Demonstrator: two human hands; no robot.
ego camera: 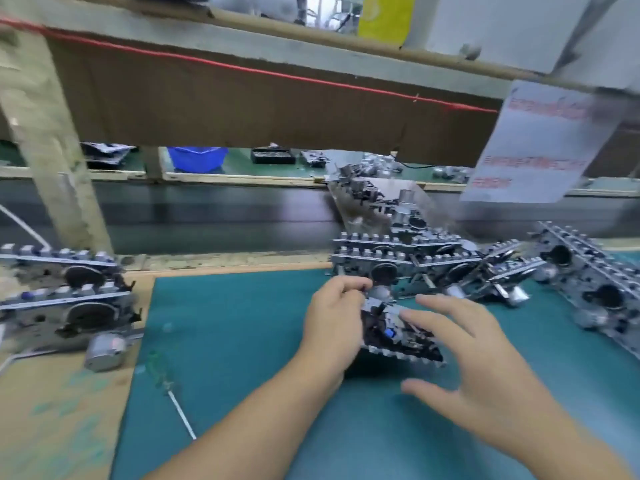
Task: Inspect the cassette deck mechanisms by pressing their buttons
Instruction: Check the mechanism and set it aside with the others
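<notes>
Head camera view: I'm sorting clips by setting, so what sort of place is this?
Most likely an electronics assembly line bench. Stacks of cassette deck mechanisms sit on a green work mat, a conveyor belt runs behind it, and a screwdriver lies by the left hand.

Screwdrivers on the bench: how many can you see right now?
1. A green-handled screwdriver lies on the left part of the green mat, left of the left hand. More could be hidden under the piled cassette deck mechanisms.

Single head view, looking forward-down, close over green mat (242, 341), hands near.
</notes>
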